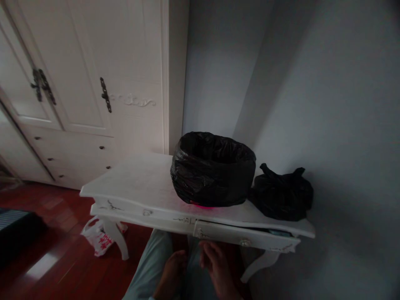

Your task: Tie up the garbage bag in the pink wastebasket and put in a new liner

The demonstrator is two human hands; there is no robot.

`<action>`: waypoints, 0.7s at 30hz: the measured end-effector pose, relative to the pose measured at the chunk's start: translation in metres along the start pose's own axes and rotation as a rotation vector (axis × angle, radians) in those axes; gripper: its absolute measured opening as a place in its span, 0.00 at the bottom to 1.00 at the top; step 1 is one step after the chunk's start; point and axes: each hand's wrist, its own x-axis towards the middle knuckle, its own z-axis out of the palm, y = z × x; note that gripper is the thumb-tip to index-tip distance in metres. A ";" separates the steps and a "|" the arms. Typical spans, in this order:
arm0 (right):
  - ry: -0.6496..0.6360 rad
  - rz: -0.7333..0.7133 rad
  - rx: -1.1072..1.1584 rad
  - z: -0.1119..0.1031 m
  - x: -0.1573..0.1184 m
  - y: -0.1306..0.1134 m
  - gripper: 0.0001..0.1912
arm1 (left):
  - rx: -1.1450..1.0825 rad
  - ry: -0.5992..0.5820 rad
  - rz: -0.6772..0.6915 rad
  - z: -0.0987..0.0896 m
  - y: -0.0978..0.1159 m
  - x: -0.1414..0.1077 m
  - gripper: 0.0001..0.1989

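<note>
A bin lined with a black plastic bag (215,179) stands on the white table (134,179), its mouth open and a bit of pink showing at its base. To its right sits a knotted black bag (283,196). My left hand (173,268) hangs low in front of the table, above my legs, its fingers curled; whether it holds anything is hidden. Beside it on the right, my right hand (215,264) is just below the drawer front, fingers loosely bent and apart, with nothing seen in it.
The table's right drawer (243,239) is slightly open. A white plastic bag with red print (100,241) lies on the floor by the left table leg. A white wardrobe (137,75) rises behind, and a grey wall (343,125) is at the right. A dark object (18,233) lies far left.
</note>
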 end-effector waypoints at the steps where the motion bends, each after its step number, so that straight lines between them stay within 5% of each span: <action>1: -0.060 -0.041 -0.019 0.000 -0.004 -0.017 0.28 | 0.016 0.019 0.009 0.000 0.001 -0.001 0.12; 4: -0.140 -0.136 -0.055 0.001 -0.013 -0.070 0.24 | 0.018 0.043 -0.010 0.004 0.004 -0.007 0.10; 9: -0.028 -0.252 -0.234 0.010 -0.007 -0.131 0.26 | -0.023 0.069 -0.046 0.008 0.011 -0.017 0.04; 14: -0.152 -0.105 0.000 0.019 0.000 -0.145 0.30 | -0.048 0.060 -0.026 0.008 0.011 -0.017 0.02; 21: -0.350 -0.267 0.245 0.042 -0.015 -0.169 0.24 | -0.078 0.077 -0.080 0.011 0.011 -0.013 0.06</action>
